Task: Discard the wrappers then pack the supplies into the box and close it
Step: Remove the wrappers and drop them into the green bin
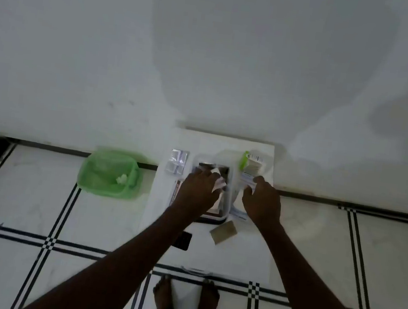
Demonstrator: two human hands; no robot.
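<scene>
A clear plastic box (pixel 229 183) stands open on a small white table (pixel 250 250). My left hand (pixel 196 194) reaches into the box and is shut on a small white packet (pixel 217 181). To the right of the box, my right hand (pixel 261 202) grips a white packet with blue print (pixel 246 178). Behind it stands a green and white pack (pixel 252 164). A clear blister pack (pixel 177 162) lies left of the box. A tan sachet (pixel 224 231) lies in front of the box.
A green bin (pixel 109 173) with a white wrapper (pixel 122 179) in it stands on the tiled floor left of the table. A dark flat object (pixel 183 240) lies on the table under my left forearm. The wall is right behind the table. My bare feet (pixel 185 298) stand at the table's front edge.
</scene>
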